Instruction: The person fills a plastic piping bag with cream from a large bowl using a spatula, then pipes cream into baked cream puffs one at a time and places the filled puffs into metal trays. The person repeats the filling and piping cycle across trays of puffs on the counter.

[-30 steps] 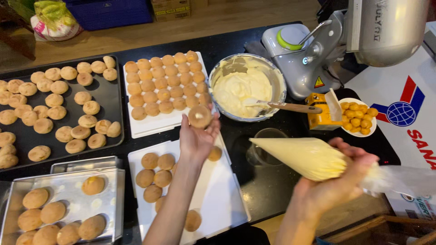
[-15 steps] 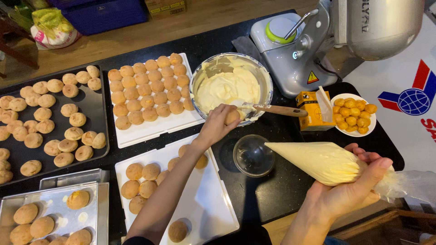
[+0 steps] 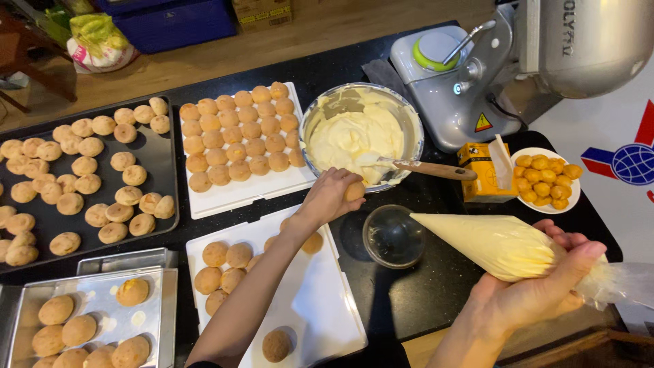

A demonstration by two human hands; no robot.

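Nearest the camera, the right hand [image 3: 545, 289] is closed around the twisted back end of a piping bag [image 3: 490, 242] full of pale cream, its tip pointing left toward a small glass bowl [image 3: 394, 236] on the black counter [image 3: 436, 286]; gripping behind the filling keeps the cream pressed toward the nozzle. To the left, a white tray [image 3: 320, 307] holds a few round puffs, and a metal tray [image 3: 102, 313] beside it holds more, some showing a yellow spot, perhaps filling, though the view is too small to be sure.

Farther out, the left hand [image 3: 330, 197] is curled around a single puff [image 3: 354, 191], holding it just at the near rim of the steel mixing bowl [image 3: 409, 123], within easy reach of the bag's tip. The bowl holds cream and a wooden-handled spatula [image 3: 436, 169] resting across its edge.

Beyond lie a second white tray [image 3: 238, 194] of neatly rowed puffs and a dark baking sheet [image 3: 160, 163] of loosely scattered ones. To the right stand a yellow carton [image 3: 480, 174], a plate of small yellow balls [image 3: 545, 178] and a stand mixer [image 3: 518, 68].
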